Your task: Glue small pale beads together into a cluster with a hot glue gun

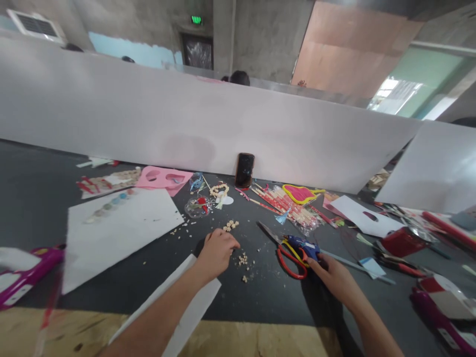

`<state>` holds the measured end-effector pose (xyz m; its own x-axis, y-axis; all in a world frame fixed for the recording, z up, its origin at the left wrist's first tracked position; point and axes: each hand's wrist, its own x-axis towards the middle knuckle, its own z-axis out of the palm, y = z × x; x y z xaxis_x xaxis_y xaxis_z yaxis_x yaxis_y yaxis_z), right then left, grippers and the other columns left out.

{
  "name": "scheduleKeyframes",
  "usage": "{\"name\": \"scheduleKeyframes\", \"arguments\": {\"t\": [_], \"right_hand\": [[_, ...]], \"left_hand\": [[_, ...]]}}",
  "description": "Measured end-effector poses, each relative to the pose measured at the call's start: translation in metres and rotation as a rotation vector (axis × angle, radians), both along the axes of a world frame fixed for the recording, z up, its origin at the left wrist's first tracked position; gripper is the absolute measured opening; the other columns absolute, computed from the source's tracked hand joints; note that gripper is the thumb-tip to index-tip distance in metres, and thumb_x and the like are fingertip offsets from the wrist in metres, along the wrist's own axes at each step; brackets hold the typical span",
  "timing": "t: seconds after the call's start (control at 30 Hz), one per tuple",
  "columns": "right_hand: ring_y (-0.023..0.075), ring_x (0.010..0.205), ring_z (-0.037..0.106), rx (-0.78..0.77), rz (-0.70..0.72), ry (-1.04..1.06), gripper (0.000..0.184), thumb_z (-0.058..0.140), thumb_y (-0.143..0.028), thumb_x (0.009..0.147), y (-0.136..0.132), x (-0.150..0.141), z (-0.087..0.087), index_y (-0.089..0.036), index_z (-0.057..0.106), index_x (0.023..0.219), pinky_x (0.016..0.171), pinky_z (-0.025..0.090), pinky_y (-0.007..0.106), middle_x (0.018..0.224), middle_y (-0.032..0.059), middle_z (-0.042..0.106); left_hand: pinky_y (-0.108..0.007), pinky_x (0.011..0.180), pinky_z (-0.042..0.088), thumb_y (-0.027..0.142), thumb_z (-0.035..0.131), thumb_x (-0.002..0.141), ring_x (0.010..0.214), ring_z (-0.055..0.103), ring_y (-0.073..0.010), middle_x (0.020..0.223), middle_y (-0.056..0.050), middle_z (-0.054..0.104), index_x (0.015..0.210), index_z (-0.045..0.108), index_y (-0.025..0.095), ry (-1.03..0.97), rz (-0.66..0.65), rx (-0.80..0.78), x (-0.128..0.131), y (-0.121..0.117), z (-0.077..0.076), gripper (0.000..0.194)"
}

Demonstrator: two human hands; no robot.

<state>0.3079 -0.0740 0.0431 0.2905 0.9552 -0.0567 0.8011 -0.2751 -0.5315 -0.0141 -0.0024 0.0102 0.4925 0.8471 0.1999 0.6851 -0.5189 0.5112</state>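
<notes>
My left hand (218, 254) is low over the dark table, its fingers curled together; whatever may be between them is hidden. Small pale wooden beads (231, 225) lie just beyond its fingertips, and a scatter of smaller bits (243, 259) is to its right. My right hand (332, 275) is closed round a blue hot glue gun (303, 246), whose nozzle points left. A pale glue stick (357, 266) stretches out to the right behind it. Scissors with red and yellow handles (292, 263) lie beside and partly under the gun, blades pointing away to the left.
A phone (244, 170) leans against the white divider (290, 139). Patterned sticks (275, 201) and a pink, yellow-edged paddle shape (299, 193) lie ahead. White sheets (122, 225) spread on the left. Purple tools (29, 277) sit at the left edge, a red can (403, 241) at right.
</notes>
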Motion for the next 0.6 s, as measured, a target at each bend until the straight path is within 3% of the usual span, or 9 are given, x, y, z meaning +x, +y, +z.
{"name": "scheduleKeyframes", "arguments": {"t": [0.13,0.33,0.47,0.6], "right_hand": [[0.0197,0.058,0.058,-0.002,0.015,0.062,0.034,0.052,-0.050,0.070,0.001,-0.002,0.000,-0.018,0.062,0.069,0.050,0.039,0.026,0.058,-0.0001,0.063],[0.0212,0.072,0.063,0.052,-0.028,0.259,0.033,0.049,-0.044,0.075,-0.013,-0.005,0.003,-0.016,0.060,0.089,0.058,0.046,0.026,0.077,0.0025,0.068],[0.0160,0.050,0.055,0.089,-0.131,0.507,0.018,0.057,-0.036,0.068,-0.024,-0.014,0.015,-0.017,0.058,0.070,0.046,0.041,0.024,0.052,-0.0011,0.060],[0.0127,0.045,0.049,0.116,-0.085,0.688,0.016,0.061,-0.033,0.066,-0.025,-0.026,0.031,-0.017,0.060,0.071,0.043,0.036,0.023,0.048,-0.0015,0.056]], "left_hand": [[-0.039,0.082,0.030,0.014,0.050,0.075,0.095,0.045,-0.0217,0.092,-0.001,0.064,0.085,0.065,0.026,0.026,-0.009,-0.028,0.001,-0.001,0.001,0.021],[-0.039,0.083,0.028,0.023,0.055,0.076,0.093,0.044,-0.0212,0.090,0.000,0.064,0.083,0.067,0.029,0.036,-0.079,-0.047,0.007,-0.005,0.005,0.015],[-0.038,0.083,0.026,0.024,0.053,0.079,0.092,0.044,-0.0203,0.089,0.000,0.063,0.079,0.067,0.028,0.041,-0.090,-0.024,0.009,-0.007,0.005,0.015],[-0.038,0.082,0.026,0.023,0.050,0.080,0.091,0.044,-0.0200,0.086,0.001,0.063,0.073,0.065,0.025,0.053,-0.096,-0.007,0.010,-0.006,0.003,0.017]]}}
